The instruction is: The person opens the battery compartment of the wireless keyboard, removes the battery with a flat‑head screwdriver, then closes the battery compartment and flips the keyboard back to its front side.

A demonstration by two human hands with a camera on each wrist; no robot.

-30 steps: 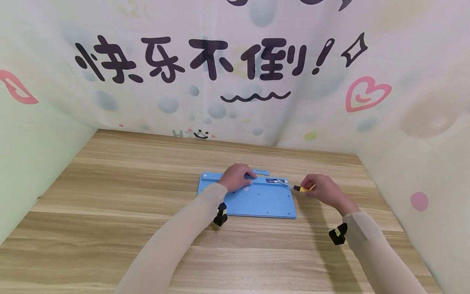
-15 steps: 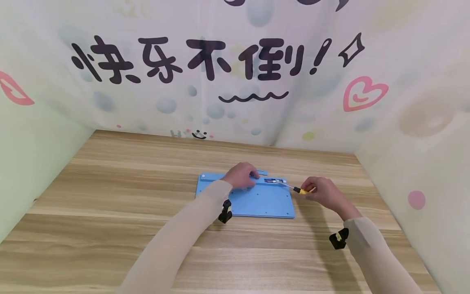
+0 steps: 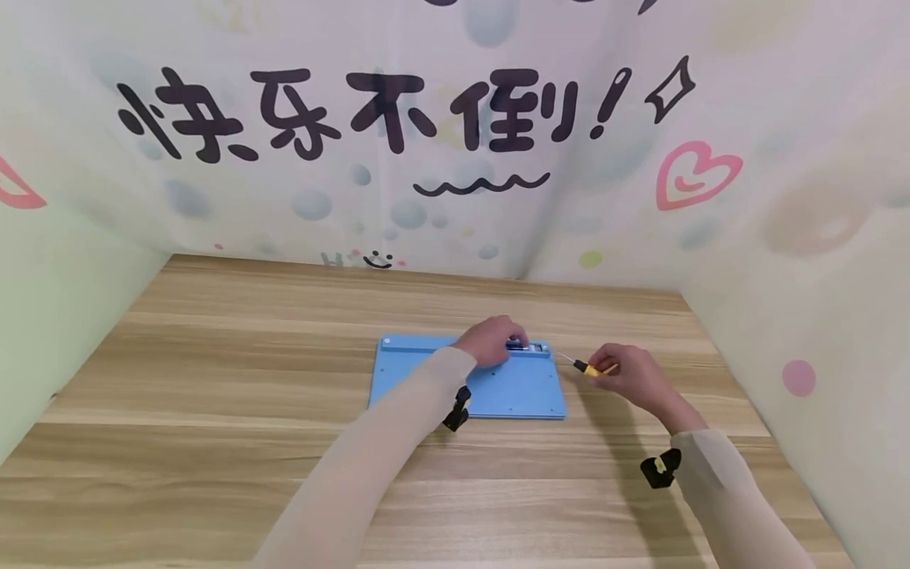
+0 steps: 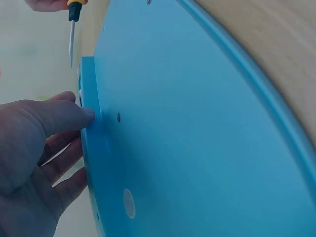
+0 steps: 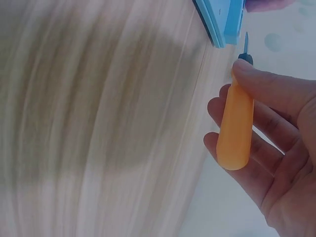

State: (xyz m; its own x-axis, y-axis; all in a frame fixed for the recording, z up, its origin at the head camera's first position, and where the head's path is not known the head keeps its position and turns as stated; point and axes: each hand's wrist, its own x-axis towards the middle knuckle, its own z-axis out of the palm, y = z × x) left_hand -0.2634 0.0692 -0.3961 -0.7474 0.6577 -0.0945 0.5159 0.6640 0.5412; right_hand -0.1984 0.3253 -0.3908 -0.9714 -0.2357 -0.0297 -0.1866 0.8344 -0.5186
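A blue keyboard (image 3: pixel 490 395) lies face down on the table, its raised back ridge (image 4: pixel 90 98) holding an uncovered battery compartment (image 3: pixel 535 348) at the right end. Over that compartment is my left hand (image 3: pixel 490 341). Its thumb (image 4: pixel 69 116) touches the ridge while the other fingers reach behind it, so the compartment is partly hidden. My right hand (image 3: pixel 629 373) pinches a screwdriver (image 5: pixel 234 131) with a yellow-orange handle. The screwdriver's thin metal tip (image 4: pixel 71 47) points at the ridge's right end and stands slightly apart from it.
Under everything is a wood-grain table (image 3: pixel 213 411). A printed cloth wall (image 3: pixel 426 213) rises behind its back edge, with pale walls at both sides. Each wrist carries a small black camera.
My left hand has slid right along the ridge to the compartment, hiding the loose blue cover behind it. The screwdriver tip has drawn back right, out of the compartment.
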